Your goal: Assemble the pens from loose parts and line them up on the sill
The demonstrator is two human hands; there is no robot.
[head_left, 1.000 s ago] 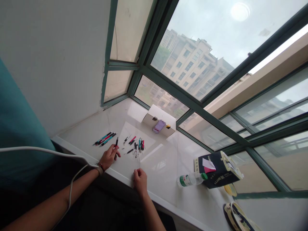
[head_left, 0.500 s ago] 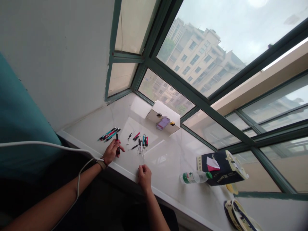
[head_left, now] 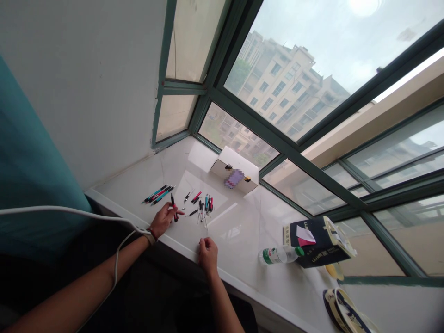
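Over the counter (head_left: 239,245), my left hand (head_left: 162,220) is closed on a dark pen (head_left: 172,200), its upper end sticking up past the fingers. One finger of that hand stretches toward the loose pen parts. My right hand (head_left: 208,252) rests curled at the counter's front edge; whatever may be inside its fingers is hidden. Several whole pens (head_left: 163,194) in black, red and blue lie side by side just beyond my left hand. Between and beyond both hands are scattered pen parts (head_left: 211,203): barrels, thin refills and small pieces.
A white box (head_left: 239,159) with a blurred purple item stands by the window. To the right lie a green-capped water bottle (head_left: 277,255) and a dark carton (head_left: 312,243). A white cable (head_left: 86,212) runs across my left forearm.
My left hand has shifted slightly right and toward the pen parts, tilting the pen. My right hand stays put. The camera view has moved a little.
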